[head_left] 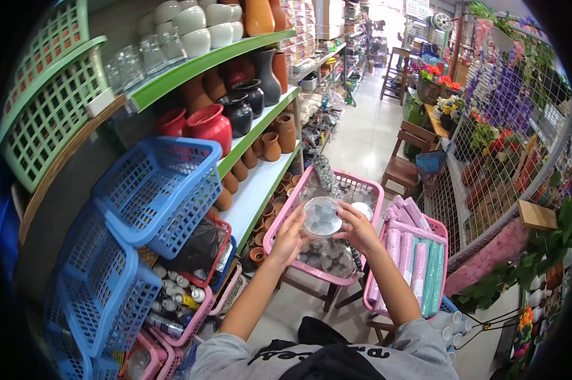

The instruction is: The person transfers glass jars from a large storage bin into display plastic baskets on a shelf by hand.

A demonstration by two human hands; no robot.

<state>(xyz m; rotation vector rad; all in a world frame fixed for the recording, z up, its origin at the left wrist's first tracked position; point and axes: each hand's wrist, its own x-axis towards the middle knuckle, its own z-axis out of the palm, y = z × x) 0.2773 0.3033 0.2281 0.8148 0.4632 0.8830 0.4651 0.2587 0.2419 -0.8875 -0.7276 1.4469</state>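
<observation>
Between my two hands is a clear round plastic container [322, 217] with a pattern of dark patches showing on its face. My left hand [289, 237] grips its left edge, and my right hand [357, 229] holds the right edge with fingers curled round it. Just below stands a pink basket [270, 235] holding more clear plastic pieces [329, 256] and a grey speckled bundle [324, 174]. What exactly the pieces in the basket are is hard to make out.
Right of it, a second pink basket [446, 250] holds pink and green rolls [419, 266]. Blue plastic baskets [165, 190] are stacked at the left. Shelves [226, 60] carry vases and bowls. A wooden chair [401, 158] and a wire rack [488, 145] with artificial flowers line the aisle.
</observation>
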